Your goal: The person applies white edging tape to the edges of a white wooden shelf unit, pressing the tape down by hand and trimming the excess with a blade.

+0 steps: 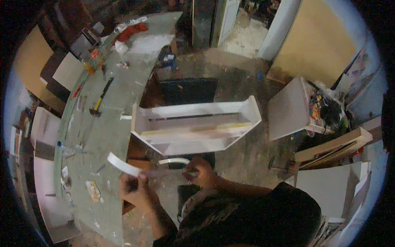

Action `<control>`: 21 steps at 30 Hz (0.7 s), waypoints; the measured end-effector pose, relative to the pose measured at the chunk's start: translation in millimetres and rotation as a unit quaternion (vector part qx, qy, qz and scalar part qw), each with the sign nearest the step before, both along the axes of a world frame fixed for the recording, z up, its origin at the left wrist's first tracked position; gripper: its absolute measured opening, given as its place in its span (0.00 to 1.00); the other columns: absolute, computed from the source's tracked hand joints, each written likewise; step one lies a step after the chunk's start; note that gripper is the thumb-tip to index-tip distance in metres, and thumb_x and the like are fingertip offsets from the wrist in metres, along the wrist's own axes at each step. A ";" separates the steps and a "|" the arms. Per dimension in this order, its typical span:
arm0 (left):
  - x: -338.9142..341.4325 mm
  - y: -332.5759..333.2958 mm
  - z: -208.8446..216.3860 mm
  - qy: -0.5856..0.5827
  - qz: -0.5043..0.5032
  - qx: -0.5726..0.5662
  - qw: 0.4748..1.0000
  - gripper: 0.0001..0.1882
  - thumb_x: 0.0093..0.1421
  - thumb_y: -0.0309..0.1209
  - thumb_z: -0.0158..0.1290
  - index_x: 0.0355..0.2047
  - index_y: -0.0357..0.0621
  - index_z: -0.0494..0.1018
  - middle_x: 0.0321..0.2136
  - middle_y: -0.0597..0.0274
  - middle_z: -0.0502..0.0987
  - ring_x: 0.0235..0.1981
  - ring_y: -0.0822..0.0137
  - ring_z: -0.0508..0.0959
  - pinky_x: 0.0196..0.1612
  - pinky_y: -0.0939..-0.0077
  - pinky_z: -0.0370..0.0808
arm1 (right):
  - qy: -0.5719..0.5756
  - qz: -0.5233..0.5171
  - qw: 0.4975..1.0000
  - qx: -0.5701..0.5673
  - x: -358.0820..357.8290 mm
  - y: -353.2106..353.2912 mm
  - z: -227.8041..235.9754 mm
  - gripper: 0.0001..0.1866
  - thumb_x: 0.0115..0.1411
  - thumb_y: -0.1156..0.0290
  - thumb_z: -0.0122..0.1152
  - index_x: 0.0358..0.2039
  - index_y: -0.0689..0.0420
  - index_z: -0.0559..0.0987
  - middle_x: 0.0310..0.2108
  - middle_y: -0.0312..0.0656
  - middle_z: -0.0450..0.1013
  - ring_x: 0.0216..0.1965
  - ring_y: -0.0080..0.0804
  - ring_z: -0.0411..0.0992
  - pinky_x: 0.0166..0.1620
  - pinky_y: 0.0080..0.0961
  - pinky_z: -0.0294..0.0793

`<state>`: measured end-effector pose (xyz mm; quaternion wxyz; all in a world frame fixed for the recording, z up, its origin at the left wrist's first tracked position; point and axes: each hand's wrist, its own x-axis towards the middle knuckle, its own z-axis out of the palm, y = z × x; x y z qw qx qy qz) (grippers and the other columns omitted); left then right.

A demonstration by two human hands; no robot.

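Fingers of the left hand [138,190] pinch a white strip [124,165] in the head view, beside the tabletop [111,133] edge. Those of the right hand [202,173] are closed on the strip's blurred other part. The strip is just this side of a white frame [187,110]. On the tabletop lies a hammer [98,101], well apart from both hands.

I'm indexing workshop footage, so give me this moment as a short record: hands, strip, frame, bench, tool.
Left hand: pinching a white strip
Right hand: at the strip's blurred stretch; grip unclear
Strip: curved, one end reaching left past the left hand
Frame: white box-like frame with inner boards, beyond the hands
Bench: green workbench, at left
Tool: hammer with yellow-and-black handle, lying on the bench
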<state>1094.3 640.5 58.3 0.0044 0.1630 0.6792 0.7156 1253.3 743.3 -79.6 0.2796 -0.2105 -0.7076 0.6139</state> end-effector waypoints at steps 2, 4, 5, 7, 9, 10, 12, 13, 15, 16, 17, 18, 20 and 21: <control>-6.8 4.0 -4.9 -0.002 -0.014 0.018 1.000 0.18 0.55 0.24 0.64 0.45 0.37 0.72 0.34 0.64 0.76 0.35 0.71 0.74 0.40 0.75 0.72 | -0.081 -0.090 0.970 0.213 19.7 19.3 12.9 0.15 0.48 0.69 0.73 0.37 0.54 0.80 0.35 0.42 0.77 0.40 0.41 0.75 0.49 0.37 0.70; -3.5 28.1 2.9 -0.044 0.036 0.013 0.998 0.14 0.53 0.22 0.64 0.38 0.38 0.72 0.32 0.66 0.74 0.33 0.73 0.73 0.39 0.77 0.72 | -0.107 -0.085 0.961 0.241 40.4 35.9 9.8 0.15 0.49 0.69 0.72 0.38 0.55 0.80 0.34 0.43 0.77 0.38 0.42 0.75 0.48 0.37 0.72; -1.3 42.1 14.8 -0.078 0.079 0.016 0.994 0.11 0.51 0.21 0.65 0.32 0.39 0.73 0.30 0.68 0.73 0.31 0.75 0.72 0.38 0.78 0.73 | -0.126 -0.091 0.949 0.275 50.3 45.1 14.8 0.15 0.49 0.69 0.71 0.38 0.56 0.80 0.34 0.44 0.78 0.37 0.43 0.76 0.47 0.38 0.73; -1.9 56.9 7.4 -0.049 0.020 0.035 0.998 0.11 0.53 0.21 0.65 0.35 0.39 0.73 0.31 0.68 0.75 0.32 0.76 0.73 0.39 0.79 0.72 | -0.148 -0.166 0.936 0.274 65.0 53.9 40.3 0.15 0.49 0.71 0.70 0.39 0.57 0.80 0.37 0.44 0.78 0.38 0.42 0.77 0.46 0.37 0.75; -1.8 74.2 -18.9 -0.028 -0.048 0.055 0.997 0.13 0.54 0.22 0.65 0.39 0.39 0.74 0.33 0.67 0.77 0.33 0.75 0.74 0.40 0.80 0.72 | -0.168 -0.197 0.948 0.183 88.8 66.7 34.4 0.21 0.50 0.66 0.69 0.46 0.53 0.80 0.39 0.47 0.77 0.45 0.45 0.74 0.52 0.39 0.72; -2.0 83.6 -22.5 -0.049 -0.064 0.045 0.996 0.13 0.54 0.23 0.64 0.39 0.38 0.75 0.32 0.67 0.77 0.34 0.75 0.75 0.40 0.80 0.72 | -0.177 -0.180 0.943 0.215 99.7 77.5 36.7 0.20 0.52 0.67 0.68 0.46 0.53 0.80 0.39 0.47 0.77 0.44 0.45 0.75 0.51 0.38 0.72; -16.0 88.7 -31.6 -0.096 -0.100 0.057 0.989 0.10 0.57 0.25 0.63 0.37 0.37 0.75 0.32 0.66 0.78 0.33 0.76 0.75 0.38 0.80 0.73 | -0.197 -0.165 0.935 0.243 100.9 76.3 53.3 0.19 0.53 0.67 0.68 0.46 0.53 0.80 0.39 0.46 0.77 0.43 0.44 0.75 0.50 0.37 0.73; -17.3 89.4 -41.9 -0.159 -0.108 0.065 0.979 0.09 0.59 0.27 0.62 0.36 0.36 0.75 0.29 0.65 0.78 0.30 0.77 0.76 0.34 0.81 0.73 | -0.292 -0.152 0.911 0.250 102.8 78.5 70.7 0.19 0.53 0.68 0.68 0.46 0.52 0.80 0.41 0.46 0.77 0.43 0.44 0.76 0.49 0.37 0.74; -26.2 87.6 -66.3 -0.168 -0.130 -0.016 0.977 0.08 0.60 0.28 0.60 0.33 0.36 0.75 0.26 0.65 0.78 0.26 0.78 0.75 0.30 0.82 0.73 | -0.389 -0.140 0.876 0.251 105.8 87.8 87.1 0.18 0.53 0.68 0.69 0.46 0.51 0.80 0.42 0.46 0.77 0.42 0.44 0.76 0.48 0.37 0.75; -29.6 89.6 -78.1 -0.181 -0.134 -0.018 0.974 0.08 0.60 0.28 0.60 0.33 0.36 0.75 0.26 0.65 0.78 0.26 0.78 0.75 0.30 0.82 0.73 | -0.410 -0.162 0.869 0.222 110.0 92.7 90.3 0.18 0.52 0.71 0.69 0.45 0.54 0.81 0.42 0.46 0.77 0.42 0.44 0.76 0.48 0.35 0.75; -33.4 93.0 -88.9 -0.202 -0.158 -0.024 0.966 0.08 0.61 0.29 0.60 0.31 0.36 0.75 0.25 0.65 0.77 0.25 0.78 0.74 0.29 0.83 0.71 | -0.431 -0.185 0.862 0.193 112.1 96.8 95.0 0.17 0.51 0.73 0.69 0.43 0.58 0.81 0.43 0.47 0.77 0.42 0.44 0.77 0.47 0.33 0.75; -38.0 95.1 -95.6 -0.221 -0.180 -0.035 0.958 0.09 0.61 0.29 0.60 0.28 0.36 0.75 0.24 0.65 0.77 0.24 0.79 0.73 0.28 0.83 0.69 | -0.441 -0.183 0.859 0.185 109.9 102.0 103.5 0.17 0.51 0.73 0.69 0.43 0.58 0.81 0.43 0.47 0.77 0.42 0.44 0.77 0.47 0.33 0.75; -48.4 99.3 -109.6 -0.201 -0.187 -0.060 0.960 0.10 0.61 0.29 0.60 0.27 0.36 0.75 0.23 0.66 0.75 0.23 0.79 0.71 0.27 0.83 0.67 | -0.461 -0.109 0.803 0.361 94.3 117.4 121.7 0.17 0.53 0.74 0.67 0.45 0.57 0.81 0.43 0.48 0.77 0.44 0.44 0.77 0.48 0.34 0.74; -53.2 103.3 -115.7 -0.164 -0.198 -0.074 0.963 0.10 0.61 0.29 0.60 0.26 0.36 0.74 0.22 0.67 0.74 0.22 0.79 0.70 0.26 0.83 0.65 | -0.467 -0.108 0.802 0.357 87.8 121.2 125.2 0.17 0.53 0.74 0.67 0.45 0.57 0.81 0.43 0.48 0.77 0.44 0.44 0.77 0.48 0.34 0.74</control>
